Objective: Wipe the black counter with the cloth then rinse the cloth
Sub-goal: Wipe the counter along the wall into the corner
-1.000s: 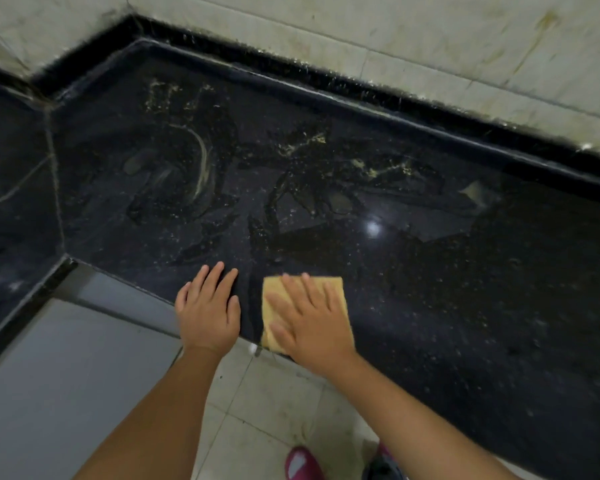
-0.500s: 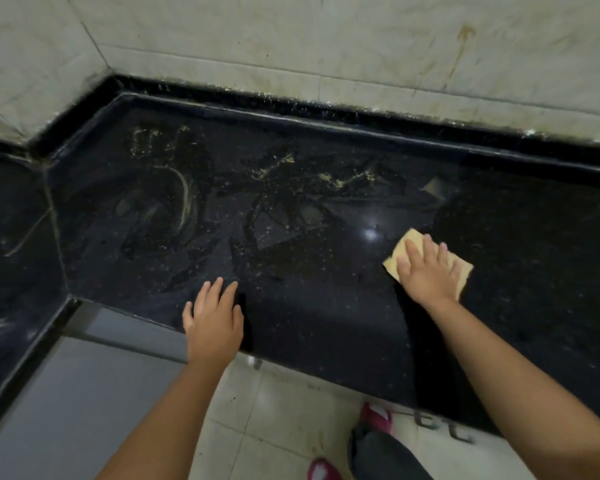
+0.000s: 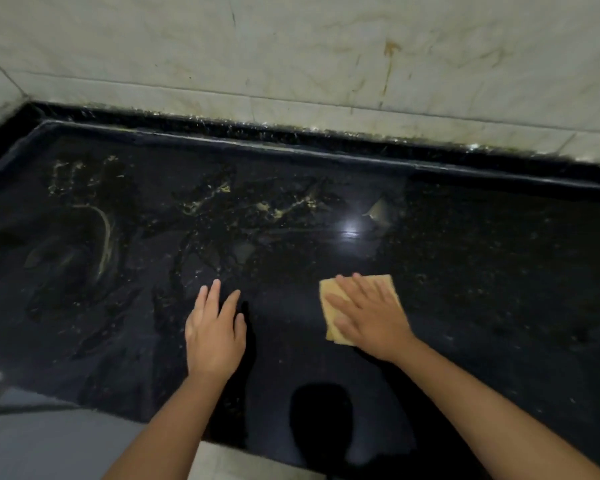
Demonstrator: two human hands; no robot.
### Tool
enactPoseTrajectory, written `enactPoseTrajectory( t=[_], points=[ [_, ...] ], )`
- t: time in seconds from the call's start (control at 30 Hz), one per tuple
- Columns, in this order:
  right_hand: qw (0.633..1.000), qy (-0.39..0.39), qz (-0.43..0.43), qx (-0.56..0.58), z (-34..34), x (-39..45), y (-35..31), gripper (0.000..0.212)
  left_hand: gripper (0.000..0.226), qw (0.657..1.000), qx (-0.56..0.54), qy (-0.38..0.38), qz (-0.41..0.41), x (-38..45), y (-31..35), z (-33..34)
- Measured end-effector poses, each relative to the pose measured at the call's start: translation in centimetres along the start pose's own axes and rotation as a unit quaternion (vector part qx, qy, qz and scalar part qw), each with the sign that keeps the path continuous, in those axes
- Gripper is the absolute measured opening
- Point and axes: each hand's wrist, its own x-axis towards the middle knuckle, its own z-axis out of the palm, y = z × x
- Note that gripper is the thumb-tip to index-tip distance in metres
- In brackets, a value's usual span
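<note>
Wall ahead of me: pale marbled tiles, grey grout lines, a rusty brown drip streak right of centre. It meets a side wall at the left corner. A black upstand runs along the wall's base, gritty along its top edge. Floor below me at lower left: grey, with a paler tile beside it. Dim light overall.

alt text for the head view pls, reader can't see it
A person's right hand presses a yellow cloth flat on a wet black counter, while the left hand rests open beside it. Yellowish streaks lie farther back, near a stained pale tiled wall.
</note>
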Motion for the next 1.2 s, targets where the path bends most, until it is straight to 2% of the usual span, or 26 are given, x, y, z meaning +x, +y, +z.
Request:
enactPoseTrajectory(
  t=[0.1, 0.2, 0.33, 0.43, 0.57, 0.7, 0.8, 0.83, 0.9, 0.97, 1.03, 1.1, 1.2],
  points=[
    [0.992, 0.006, 0.121, 0.031, -1.4, -0.8, 7.8, 0.060, 0.042, 1.000, 0.001, -0.016, 0.002, 1.4, 1.8, 2.2],
    [0.963, 0.038, 0.252, 0.094, -2.9, 1.4, 12.9, 0.050, 0.044, 1.000, 0.012, -0.019, 0.012, 2.1, 2.7, 3.6],
    [0.922, 0.080, 0.348, 0.151, -4.9, 7.8, 13.2, 0.050, 0.076, 0.998, 0.033, -0.040, 0.019, 2.1, 2.9, 4.1],
    [0.929, 0.082, 0.316, 0.174, -5.8, 12.5, 10.3, 0.049, 0.074, 0.999, 0.034, -0.029, 0.016, 2.2, 2.8, 4.3],
    [0.979, 0.058, 0.136, 0.143, -5.2, 14.4, 2.7, 0.049, 0.067, 0.998, 0.054, -0.035, 0.014, 2.2, 2.6, 4.5],
    [0.996, 0.015, 0.004, 0.092, -3.6, 11.0, -2.5, 0.051, 0.066, 0.998, 0.050, -0.033, 0.005, 2.3, 2.7, 4.4],
    [0.997, 0.011, -0.068, 0.027, -1.6, 6.5, -0.5, 0.063, 0.065, 0.998, 0.053, -0.029, 0.004, 2.4, 2.7, 4.5],
    [0.998, 0.023, -0.058, 0.012, -1.1, 5.2, 1.1, 0.059, 0.064, 0.998, 0.054, -0.027, 0.005, 2.3, 2.6, 4.6],
    [0.999, 0.032, 0.016, -0.002, -1.3, 3.8, 5.2, 0.052, 0.062, 0.998, 0.054, -0.021, 0.008, 2.5, 2.6, 4.6],
    [0.995, 0.016, 0.088, 0.035, -2.5, 3.9, 8.9, 0.056, 0.062, 0.998, 0.053, -0.021, 0.008, 2.4, 2.5, 4.6],
    [0.982, 0.027, 0.168, 0.081, -3.9, 5.9, 11.0, 0.051, 0.061, 0.998, 0.053, -0.023, 0.007, 2.4, 2.5, 4.6],
    [0.960, 0.049, 0.243, 0.130, -4.9, 9.0, 10.7, 0.048, 0.060, 0.998, 0.055, -0.032, 0.003, 2.4, 2.6, 4.6],
    [0.940, 0.073, 0.290, 0.162, -5.4, 13.1, 7.0, 0.050, 0.054, 0.996, 0.075, -0.038, 0.012, 2.5, 2.5, 4.5]
  ],
)
